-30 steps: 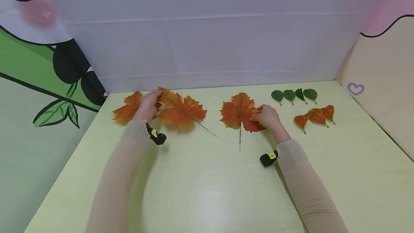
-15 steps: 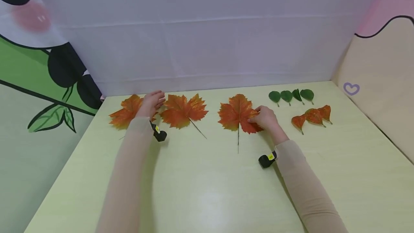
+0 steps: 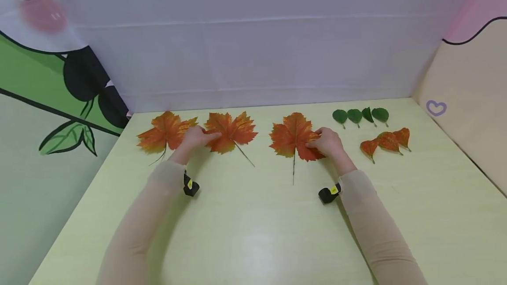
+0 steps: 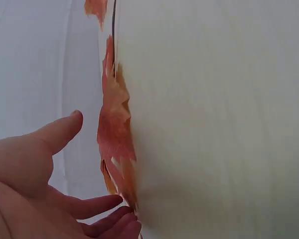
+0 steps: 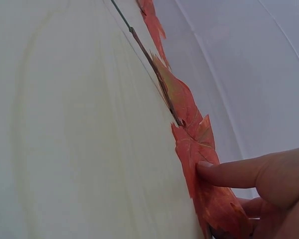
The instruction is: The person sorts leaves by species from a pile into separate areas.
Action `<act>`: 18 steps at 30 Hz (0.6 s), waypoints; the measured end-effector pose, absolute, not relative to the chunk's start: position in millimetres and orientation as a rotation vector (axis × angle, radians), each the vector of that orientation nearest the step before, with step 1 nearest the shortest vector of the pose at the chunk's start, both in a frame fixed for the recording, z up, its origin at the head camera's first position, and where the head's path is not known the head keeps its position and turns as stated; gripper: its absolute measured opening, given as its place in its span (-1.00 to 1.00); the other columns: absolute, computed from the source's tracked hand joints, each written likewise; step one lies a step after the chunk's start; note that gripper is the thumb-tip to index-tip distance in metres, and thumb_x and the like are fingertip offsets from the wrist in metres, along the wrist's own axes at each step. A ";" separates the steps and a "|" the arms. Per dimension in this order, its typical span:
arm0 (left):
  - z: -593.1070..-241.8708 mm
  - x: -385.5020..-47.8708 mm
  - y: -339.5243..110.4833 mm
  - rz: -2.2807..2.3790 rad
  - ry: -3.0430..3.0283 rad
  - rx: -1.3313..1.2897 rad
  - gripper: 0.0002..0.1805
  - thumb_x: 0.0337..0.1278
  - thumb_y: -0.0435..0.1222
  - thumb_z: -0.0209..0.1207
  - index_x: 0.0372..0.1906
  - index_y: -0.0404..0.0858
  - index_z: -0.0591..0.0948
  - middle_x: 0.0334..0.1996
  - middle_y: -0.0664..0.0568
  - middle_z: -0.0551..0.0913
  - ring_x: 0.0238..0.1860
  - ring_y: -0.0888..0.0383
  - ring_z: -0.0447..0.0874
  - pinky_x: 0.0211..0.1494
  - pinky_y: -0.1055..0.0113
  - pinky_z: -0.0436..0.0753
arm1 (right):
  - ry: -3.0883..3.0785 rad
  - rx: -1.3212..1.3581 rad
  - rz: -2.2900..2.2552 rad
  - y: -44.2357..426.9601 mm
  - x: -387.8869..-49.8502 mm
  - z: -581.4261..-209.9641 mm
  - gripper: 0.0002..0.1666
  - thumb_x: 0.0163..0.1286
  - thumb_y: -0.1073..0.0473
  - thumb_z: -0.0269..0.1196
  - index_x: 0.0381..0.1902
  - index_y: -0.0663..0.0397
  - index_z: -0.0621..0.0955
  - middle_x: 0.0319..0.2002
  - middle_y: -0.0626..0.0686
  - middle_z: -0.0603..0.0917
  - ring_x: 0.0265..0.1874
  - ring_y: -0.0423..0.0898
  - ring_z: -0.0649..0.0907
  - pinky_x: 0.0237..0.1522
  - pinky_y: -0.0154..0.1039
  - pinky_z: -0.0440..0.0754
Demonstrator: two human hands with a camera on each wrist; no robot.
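Three large orange maple leaves lie in a row near the table's back edge. My left hand (image 3: 192, 139) reaches between the left maple leaf (image 3: 164, 133) and the middle maple leaf (image 3: 233, 133). Its thumb is held apart from loosely bent fingers (image 4: 102, 206), which are at the leaf edge; whether they touch it is unclear. On the right maple leaf (image 3: 293, 133), my right hand (image 3: 328, 143) pinches the right-hand lobe, with the thumb (image 5: 224, 174) on top and the other fingers partly hidden beneath.
Several small green leaves (image 3: 354, 116) form a row at the table's back right. Three small orange leaves (image 3: 388, 141) lie in front of them. A white cloth wall (image 3: 253, 56) rises behind the table (image 3: 253, 223), and printed panels stand at both sides.
My left hand has let go of the middle maple leaf, which now lies flat, and has come nearer to me at its left edge. The right hand keeps its pinch in place.
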State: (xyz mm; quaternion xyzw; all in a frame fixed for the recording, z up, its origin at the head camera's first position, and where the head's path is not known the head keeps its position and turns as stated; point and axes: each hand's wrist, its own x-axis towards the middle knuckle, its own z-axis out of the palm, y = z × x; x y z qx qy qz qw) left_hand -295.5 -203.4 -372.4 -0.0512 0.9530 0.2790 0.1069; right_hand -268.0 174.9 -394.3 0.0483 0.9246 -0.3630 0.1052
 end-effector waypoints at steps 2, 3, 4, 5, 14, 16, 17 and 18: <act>-375.3 -289.6 -197.6 0.672 2.838 -0.120 -0.18 0.00 0.20 0.09 -0.02 -0.53 0.39 0.06 -0.39 0.33 0.05 -0.21 0.28 0.04 0.03 0.38 | 2.730 0.138 -1.064 175.1 -268.7 -394.9 -0.35 0.15 0.10 0.28 0.12 0.35 0.37 0.01 0.27 0.47 -0.11 0.10 0.44 -0.05 -0.09 0.43; -376.9 -287.9 -195.0 0.614 2.852 -0.118 -0.18 -0.02 0.22 0.09 -0.07 -0.52 0.41 0.05 -0.40 0.31 0.06 -0.22 0.25 0.04 0.01 0.37 | 2.729 0.136 -1.062 175.1 -269.0 -395.3 -0.35 0.15 0.10 0.28 0.12 0.35 0.37 0.01 0.28 0.47 -0.11 0.10 0.44 -0.04 -0.09 0.43; -378.4 -286.6 -192.7 0.564 2.868 -0.113 -0.19 -0.03 0.23 0.09 -0.11 -0.52 0.43 0.05 -0.41 0.30 0.10 -0.25 0.21 0.08 -0.01 0.34 | 2.730 0.136 -1.060 175.3 -269.0 -395.5 -0.34 0.15 0.10 0.28 0.12 0.35 0.37 0.02 0.28 0.47 -0.10 0.10 0.44 -0.04 -0.09 0.43; -380.0 -285.8 -191.0 0.513 2.894 -0.104 -0.21 -0.03 0.22 0.09 -0.14 -0.52 0.45 0.08 -0.43 0.28 0.15 -0.27 0.16 0.13 -0.03 0.30 | 2.730 0.135 -1.058 175.2 -269.0 -395.5 -0.34 0.15 0.10 0.28 0.12 0.35 0.37 0.02 0.28 0.47 -0.10 0.10 0.44 -0.03 -0.09 0.43; -379.8 -291.2 -189.5 0.363 2.923 -0.067 -0.37 0.06 0.05 0.11 -0.09 -0.49 0.48 0.07 -0.41 0.23 0.10 -0.28 0.16 0.16 -0.05 0.23 | 2.727 0.150 -1.071 172.9 -268.4 -394.0 -0.35 0.15 0.11 0.28 0.12 0.33 0.36 0.00 0.27 0.48 -0.12 0.08 0.44 -0.09 -0.12 0.44; -378.4 -293.9 -192.0 0.382 2.918 -0.074 -0.40 0.08 -0.02 0.10 0.00 -0.49 0.45 0.09 -0.41 0.24 0.12 -0.29 0.15 0.17 -0.07 0.22 | 2.727 0.153 -1.073 172.4 -269.0 -393.8 -0.36 0.16 0.12 0.28 0.13 0.32 0.36 -0.01 0.26 0.48 -0.11 0.08 0.44 -0.08 -0.11 0.44; -378.1 -295.3 -193.3 0.392 2.918 -0.081 -0.42 0.09 -0.05 0.08 0.02 -0.47 0.44 0.10 -0.40 0.25 0.13 -0.28 0.16 0.17 -0.07 0.22 | 2.731 0.149 -1.073 172.1 -269.4 -393.7 -0.36 0.16 0.12 0.28 0.13 0.31 0.36 0.00 0.26 0.48 -0.10 0.09 0.44 -0.07 -0.11 0.44; -377.9 -296.5 -194.4 0.409 2.915 -0.091 -0.46 0.09 -0.09 0.06 0.03 -0.45 0.43 0.10 -0.39 0.25 0.13 -0.28 0.15 0.16 -0.07 0.22 | 2.742 0.142 -1.067 171.9 -269.9 -393.6 -0.36 0.16 0.12 0.27 0.14 0.30 0.35 0.00 0.26 0.48 -0.10 0.09 0.44 -0.06 -0.10 0.44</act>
